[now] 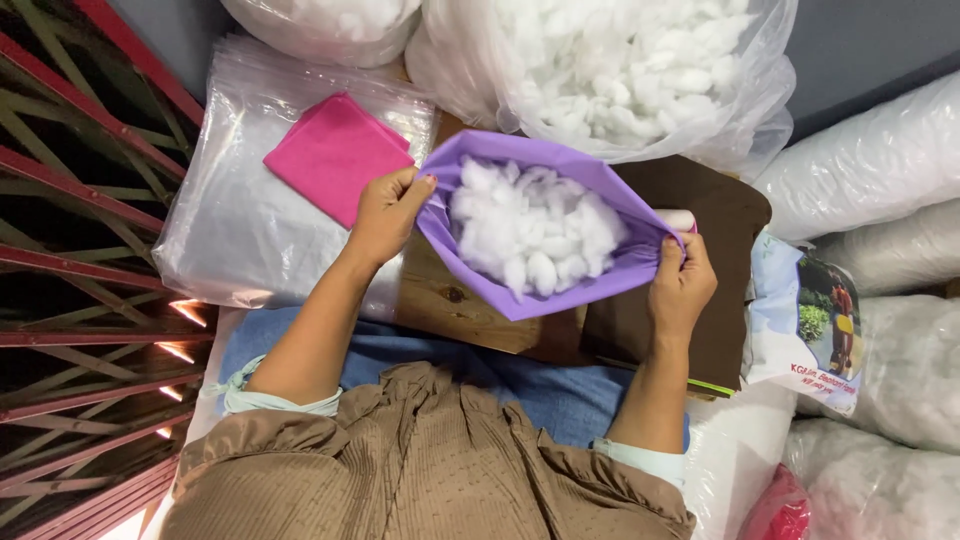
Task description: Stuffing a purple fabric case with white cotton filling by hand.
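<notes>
From the head camera, a purple cloth cover [560, 280] is seen held open in the middle, over a wooden board [450, 300]. Its left edge is pinched by the left hand [385, 215], with the fingers closed tight on the cloth. Its right edge is gripped by the right hand [680, 285], and those fingers are closed on the cloth too. The cover is pulled wide between the two hands, so its mouth is open to the camera. White fluffy stuffing [535, 230] is seen inside the cover, and it is filled most of the way across.

A folded pink cloth [335, 155] is laid just to the left of the left hand. It is resting on a stack of clear plastic bags [240, 220]. A big clear bag of white stuffing [620, 70] is set behind the cover, touching its far edge. More bags of white stuffing [890, 160] are piled at the right side. A printed bag [810, 320] is seen near the right hand. A red metal gate [80, 250] is seen at the far left. A brown dress [420, 460] and a blue cloth [540, 385] are seen at the bottom, under the arms.
</notes>
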